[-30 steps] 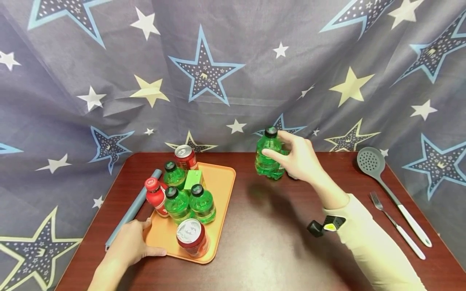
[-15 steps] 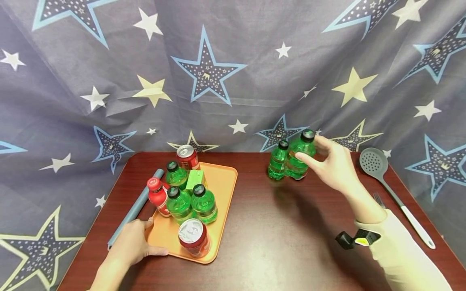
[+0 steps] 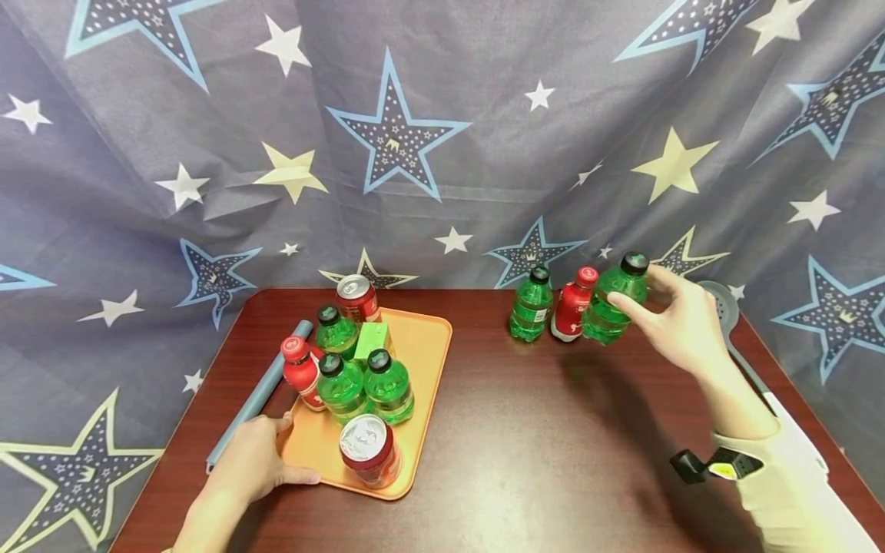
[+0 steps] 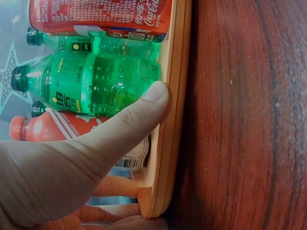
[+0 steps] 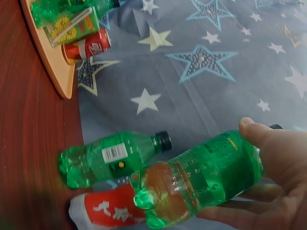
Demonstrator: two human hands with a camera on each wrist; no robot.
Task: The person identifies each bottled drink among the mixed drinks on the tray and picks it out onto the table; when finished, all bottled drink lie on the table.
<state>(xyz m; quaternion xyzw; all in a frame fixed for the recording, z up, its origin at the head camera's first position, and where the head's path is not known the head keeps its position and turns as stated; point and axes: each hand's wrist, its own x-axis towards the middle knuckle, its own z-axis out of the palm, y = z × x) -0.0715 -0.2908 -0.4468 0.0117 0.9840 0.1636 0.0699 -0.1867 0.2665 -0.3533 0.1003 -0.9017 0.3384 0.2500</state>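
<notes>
My right hand [image 3: 681, 319] grips a green soda bottle [image 3: 615, 303] with a black cap, held upright above the table with its shadow below. Just left of it stand a red bottle [image 3: 572, 311] and another green soda bottle [image 3: 531, 307]. The right wrist view shows the held bottle [image 5: 206, 177] overlapping the red one. At the near left corner of an orange tray [image 3: 430, 346], my left hand [image 3: 252, 461] holds the rim between thumb and fingers. On the tray are 3 green soda bottles [image 3: 343, 388], a red bottle [image 3: 302, 372], a green drink carton [image 3: 374, 340] and two red cola cans [image 3: 371, 453].
A blue-grey rod-like thing [image 3: 263, 388] lies along the tray's left side. At the right, a grey slotted skimmer [image 3: 722, 307] lies partly behind my right arm. A star-patterned curtain [image 3: 449, 153] hangs behind the wooden table [image 3: 505, 430].
My right hand has carried the green soda bottle rightward, past the standing green bottle and the red bottle, which now show. The fork is now hidden by the arm. My left hand stays on the tray.
</notes>
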